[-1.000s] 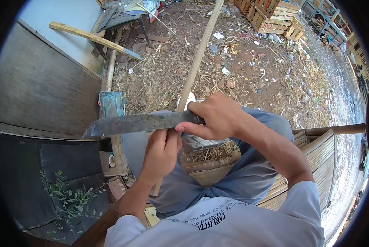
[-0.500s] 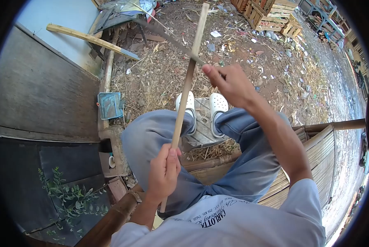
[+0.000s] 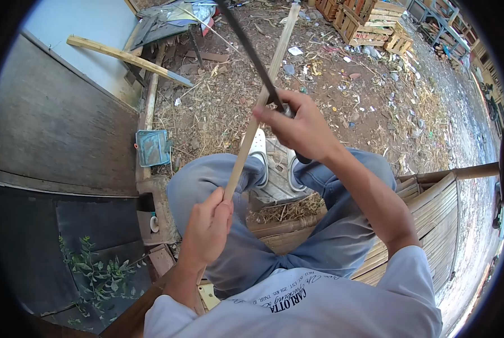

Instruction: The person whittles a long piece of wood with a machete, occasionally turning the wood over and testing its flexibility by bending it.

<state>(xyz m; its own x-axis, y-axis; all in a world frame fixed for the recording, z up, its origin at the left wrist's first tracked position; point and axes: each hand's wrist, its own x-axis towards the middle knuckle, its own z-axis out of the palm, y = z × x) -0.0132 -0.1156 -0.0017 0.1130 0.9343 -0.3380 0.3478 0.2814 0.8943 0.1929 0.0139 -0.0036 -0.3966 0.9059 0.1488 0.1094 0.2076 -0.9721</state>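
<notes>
The left hand (image 3: 208, 225) is wrapped around the near part of the stick (image 3: 242, 158), seemingly to steady it; the right hand (image 3: 302, 127), fingers curled, grips a long knife (image 3: 249, 53) beside the stick's far half.

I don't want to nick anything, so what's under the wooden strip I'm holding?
Beneath the wooden strip show littered ground, the left white clog and the left jeans leg. Whatever the strip itself and your left hand cover can't be seen.

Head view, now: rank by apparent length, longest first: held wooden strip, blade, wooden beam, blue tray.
1. Wooden strip
2. Blade and wooden beam: too alike to rank; the blade runs to the picture's top edge
3. Blue tray
</notes>
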